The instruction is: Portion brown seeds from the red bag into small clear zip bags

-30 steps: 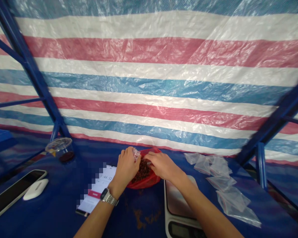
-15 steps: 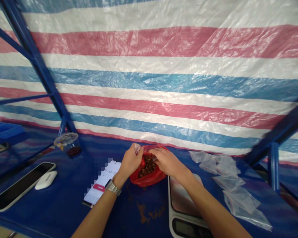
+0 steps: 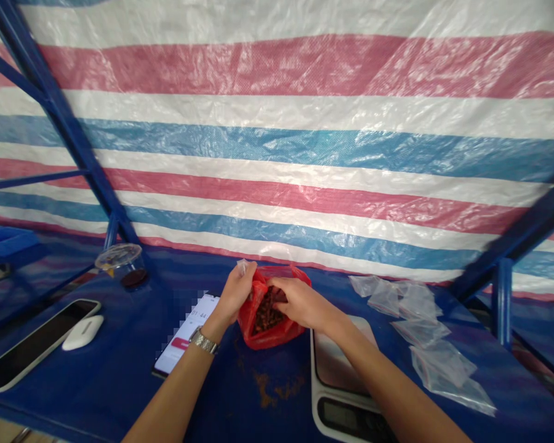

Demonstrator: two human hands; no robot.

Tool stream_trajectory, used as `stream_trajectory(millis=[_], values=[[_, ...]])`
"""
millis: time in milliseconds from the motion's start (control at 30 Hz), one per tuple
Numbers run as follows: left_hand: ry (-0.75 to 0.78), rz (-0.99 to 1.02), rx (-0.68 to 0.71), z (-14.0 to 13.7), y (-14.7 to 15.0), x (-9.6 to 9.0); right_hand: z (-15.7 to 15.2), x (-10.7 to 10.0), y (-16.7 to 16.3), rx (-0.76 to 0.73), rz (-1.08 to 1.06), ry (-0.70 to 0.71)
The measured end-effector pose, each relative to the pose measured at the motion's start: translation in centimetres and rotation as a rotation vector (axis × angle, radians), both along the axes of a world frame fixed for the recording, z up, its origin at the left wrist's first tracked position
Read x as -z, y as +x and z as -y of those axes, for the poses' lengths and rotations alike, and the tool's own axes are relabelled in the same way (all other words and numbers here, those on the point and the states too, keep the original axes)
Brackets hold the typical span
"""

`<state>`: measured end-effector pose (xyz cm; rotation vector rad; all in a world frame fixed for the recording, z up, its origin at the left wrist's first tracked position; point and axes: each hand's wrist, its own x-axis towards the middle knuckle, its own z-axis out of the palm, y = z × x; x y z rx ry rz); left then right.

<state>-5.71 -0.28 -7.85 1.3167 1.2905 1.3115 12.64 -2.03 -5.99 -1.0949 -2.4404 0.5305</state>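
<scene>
A red plastic bag (image 3: 274, 339) stands with its mouth open on the blue table, and small brown dried pieces (image 3: 265, 315) lie inside. My left hand (image 3: 237, 290), with a metal-band watch on the wrist, is closed at the bag's left rim. A bit of clear plastic bag (image 3: 243, 266) sticks up from its fingers. My right hand (image 3: 300, 301) reaches in over the right rim. Its fingers are curled down among the brown pieces, and the fingertips are partly hidden, so what they pinch does not show clearly.
A kitchen scale (image 3: 341, 369) sits under my right forearm. Several clear zip bags (image 3: 418, 326) lie right. To the left are a lit phone (image 3: 184, 335), a dark phone (image 3: 39, 344), a white case (image 3: 83, 332) and a clear cup (image 3: 124, 266). Brown powder (image 3: 274, 391) marks the table (image 3: 120, 394).
My left hand has moved slightly left, drawing the red bag's rim wider. My right hand has shifted left and its fingers have gone deeper into the bag. The view has shifted a little.
</scene>
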Motion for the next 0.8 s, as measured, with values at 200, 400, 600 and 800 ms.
stream_trajectory(millis=[200, 400, 600, 800], values=[[0.013, 0.045, -0.024, -0.1, 0.2, 0.2, 0.8, 0.0, -1.1, 0.007, 0.024, 0.012], [0.091, -0.036, -0.088, -0.3, 0.0, -0.1, 1.4, -0.2, -1.0, -0.069, 0.053, -0.025], [0.113, -0.092, -0.087, -0.4, 0.1, -0.1, 1.1, 0.2, -0.8, -0.098, -0.007, -0.055], [0.106, -0.098, -0.121, -0.3, -0.1, -0.1, 0.1, 1.0, -0.7, -0.173, -0.292, -0.352]])
